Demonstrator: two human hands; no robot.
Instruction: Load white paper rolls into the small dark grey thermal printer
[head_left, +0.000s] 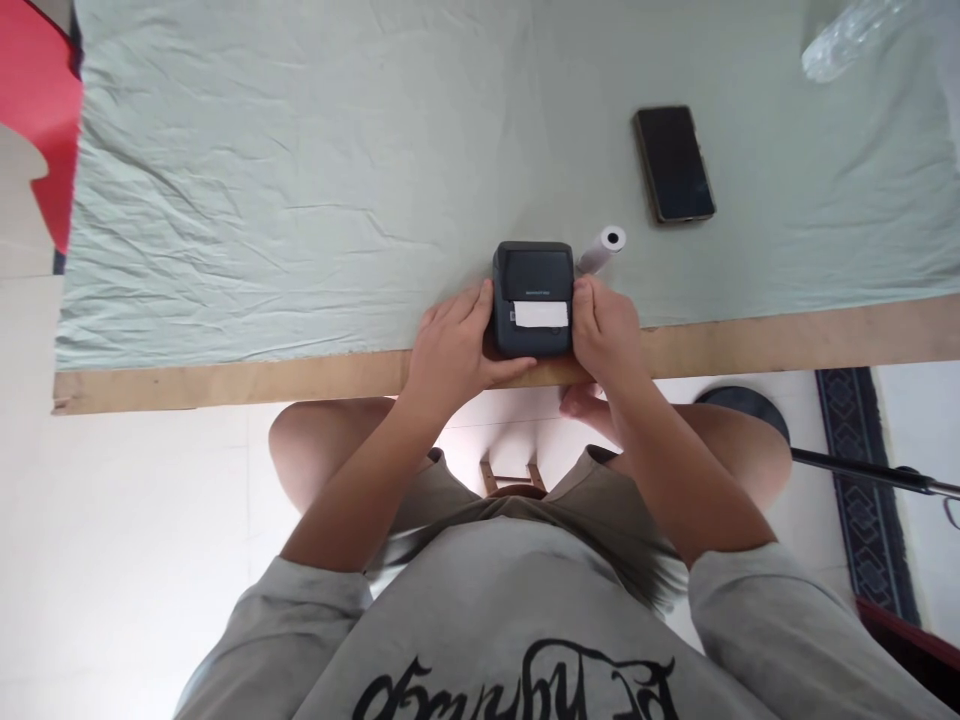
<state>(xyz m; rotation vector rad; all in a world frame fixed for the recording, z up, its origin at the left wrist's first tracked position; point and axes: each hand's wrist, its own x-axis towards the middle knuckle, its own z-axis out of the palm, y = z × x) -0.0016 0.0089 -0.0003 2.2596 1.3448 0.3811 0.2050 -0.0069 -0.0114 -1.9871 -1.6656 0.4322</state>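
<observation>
A small dark receipt printer (534,272) rests near the table's front edge, its lid closed. From its slot a short strip of white paper (541,315) sticks out. My left hand (454,340) grips the printer's left side, with the thumb along its front. On the opposite side, my right hand (606,325) holds the printer with curled fingers. Just behind my right hand, a white paper roll (603,249) lies on the cloth, its dark core facing right.
A pale green cloth (300,180) covers the table, leaving a bare wooden edge (240,382) in front. A black phone (675,163) lies to the right. Clear plastic (847,42) sits at the far right, and a red chair (45,100) stands at the left.
</observation>
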